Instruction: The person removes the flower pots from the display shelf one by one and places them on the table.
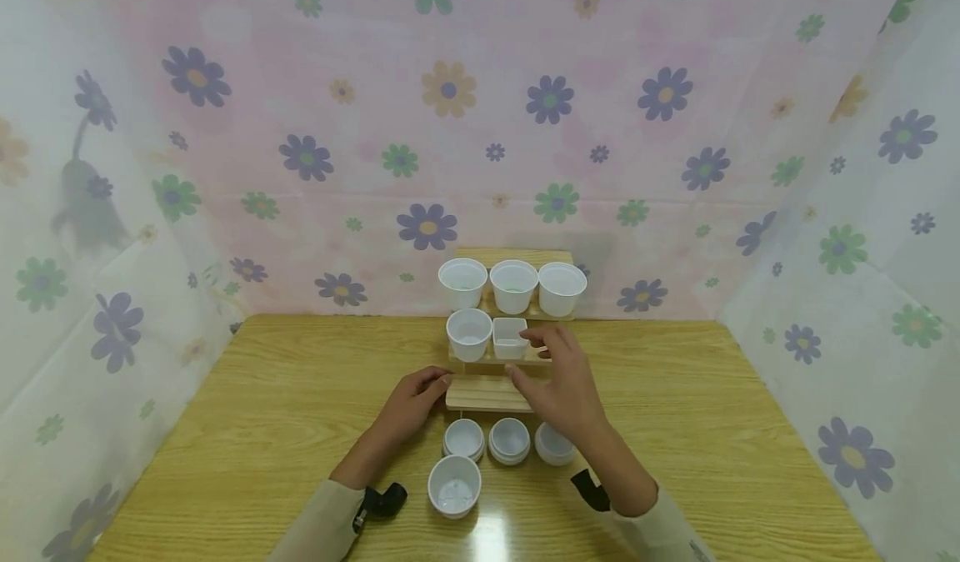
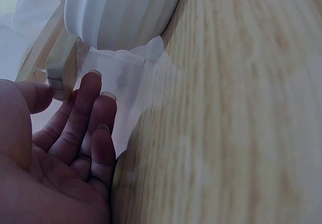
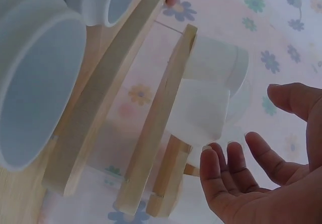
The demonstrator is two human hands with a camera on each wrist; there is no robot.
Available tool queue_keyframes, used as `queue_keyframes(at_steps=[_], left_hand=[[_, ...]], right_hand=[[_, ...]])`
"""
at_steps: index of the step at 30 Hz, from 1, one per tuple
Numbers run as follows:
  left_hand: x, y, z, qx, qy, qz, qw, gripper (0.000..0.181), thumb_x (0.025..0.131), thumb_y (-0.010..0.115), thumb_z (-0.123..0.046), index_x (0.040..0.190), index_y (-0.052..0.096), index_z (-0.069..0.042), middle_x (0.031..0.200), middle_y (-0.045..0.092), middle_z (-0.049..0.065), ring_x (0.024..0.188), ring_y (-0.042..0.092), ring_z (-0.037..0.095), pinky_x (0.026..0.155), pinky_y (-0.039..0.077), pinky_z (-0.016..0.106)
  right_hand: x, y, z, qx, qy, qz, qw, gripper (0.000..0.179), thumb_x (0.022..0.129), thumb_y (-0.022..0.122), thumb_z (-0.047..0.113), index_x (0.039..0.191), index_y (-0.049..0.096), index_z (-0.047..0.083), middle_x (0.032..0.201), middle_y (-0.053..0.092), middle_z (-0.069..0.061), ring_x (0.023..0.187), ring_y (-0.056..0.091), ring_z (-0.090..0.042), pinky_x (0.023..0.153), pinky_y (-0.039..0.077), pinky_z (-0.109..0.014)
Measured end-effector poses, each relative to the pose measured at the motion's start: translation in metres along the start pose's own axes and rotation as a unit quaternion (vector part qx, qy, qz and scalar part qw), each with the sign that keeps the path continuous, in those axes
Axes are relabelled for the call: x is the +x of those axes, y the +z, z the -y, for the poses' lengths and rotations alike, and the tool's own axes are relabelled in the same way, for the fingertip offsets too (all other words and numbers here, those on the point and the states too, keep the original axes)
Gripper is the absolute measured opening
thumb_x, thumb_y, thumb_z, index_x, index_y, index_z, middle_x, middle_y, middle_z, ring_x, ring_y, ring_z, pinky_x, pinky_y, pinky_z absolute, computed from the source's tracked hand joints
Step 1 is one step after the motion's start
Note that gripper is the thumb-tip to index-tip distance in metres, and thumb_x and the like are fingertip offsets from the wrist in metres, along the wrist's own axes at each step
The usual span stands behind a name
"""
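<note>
A tiered wooden stand carries white containers. My left hand (image 1: 416, 397) holds the left end of its lowest board (image 1: 487, 403), thumb on one side and fingers behind, as the left wrist view shows. On the middle tier sit a round white cup (image 1: 469, 341) and a square white cup (image 1: 509, 347). My right hand (image 1: 566, 387) hovers just right of the square cup, thumb and fingers spread, fingertips close to its rim. In the right wrist view nothing lies between the right hand's (image 3: 271, 173) thumb and fingers. The lowest board is bare.
Three white tubs (image 1: 513, 291) fill the top tier. Before the stand, three small round white bowls (image 1: 510, 454) form a row on the wood-grain table (image 1: 315, 362). A larger white cup (image 1: 454, 504) stands nearer. Flowered cloth (image 1: 480, 128) hangs behind and at both sides.
</note>
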State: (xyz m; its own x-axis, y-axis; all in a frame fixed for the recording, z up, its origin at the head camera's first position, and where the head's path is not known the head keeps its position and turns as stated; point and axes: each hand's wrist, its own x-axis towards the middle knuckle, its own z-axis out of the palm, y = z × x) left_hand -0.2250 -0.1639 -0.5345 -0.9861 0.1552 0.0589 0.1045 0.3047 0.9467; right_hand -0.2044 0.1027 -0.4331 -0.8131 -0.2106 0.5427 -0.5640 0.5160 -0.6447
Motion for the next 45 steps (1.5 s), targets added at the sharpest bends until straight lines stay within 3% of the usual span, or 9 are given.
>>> queue_keyframes(at_steps=[7, 19, 34, 45], left_hand=[[-0.001, 0.000, 0.001, -0.004, -0.018, 0.000, 0.9998, 0.030, 0.112, 0.059, -0.029, 0.127, 0.073, -0.008, 0.095, 0.073, 0.002, 0.088, 0.065, 0.019, 0.085, 0.051, 0.032], [0.000, 0.000, 0.001, 0.001, -0.008, 0.000, 1.0000, 0.030, 0.112, 0.058, -0.029, 0.126, 0.073, -0.007, 0.094, 0.073, 0.002, 0.090, 0.065, 0.020, 0.086, 0.050, 0.032], [0.000, 0.000, -0.001, 0.003, -0.008, -0.003, 1.0000, 0.033, 0.112, 0.058, -0.031, 0.127, 0.073, -0.006, 0.097, 0.073, 0.003, 0.093, 0.066, 0.021, 0.089, 0.050, 0.034], [0.001, 0.000, 0.000, 0.003, -0.012, -0.001, 0.9999, 0.030, 0.112, 0.058, -0.029, 0.125, 0.073, -0.007, 0.093, 0.071, 0.001, 0.090, 0.065, 0.019, 0.088, 0.050, 0.033]], right_hand=[[0.007, 0.002, -0.002, 0.001, 0.039, -0.007, 0.9992, 0.050, 0.085, 0.091, 0.012, 0.127, 0.067, 0.004, 0.126, 0.061, -0.012, 0.111, 0.061, -0.030, 0.091, 0.058, -0.050], [0.015, 0.010, -0.012, 0.056, 0.091, 0.011, 0.9942, 0.062, 0.086, 0.091, 0.010, 0.139, 0.059, 0.003, 0.133, 0.058, -0.014, 0.124, 0.065, -0.035, 0.104, 0.055, -0.045], [0.019, 0.017, -0.023, 0.086, 0.100, 0.029, 0.9908, 0.060, 0.090, 0.086, 0.003, 0.143, 0.058, 0.007, 0.139, 0.062, -0.014, 0.129, 0.064, -0.034, 0.107, 0.053, -0.044], [0.019, 0.019, -0.032, 0.100, 0.094, 0.027, 0.9902, 0.055, 0.091, 0.083, 0.000, 0.140, 0.061, 0.008, 0.137, 0.064, -0.013, 0.124, 0.067, -0.033, 0.105, 0.055, -0.045]])
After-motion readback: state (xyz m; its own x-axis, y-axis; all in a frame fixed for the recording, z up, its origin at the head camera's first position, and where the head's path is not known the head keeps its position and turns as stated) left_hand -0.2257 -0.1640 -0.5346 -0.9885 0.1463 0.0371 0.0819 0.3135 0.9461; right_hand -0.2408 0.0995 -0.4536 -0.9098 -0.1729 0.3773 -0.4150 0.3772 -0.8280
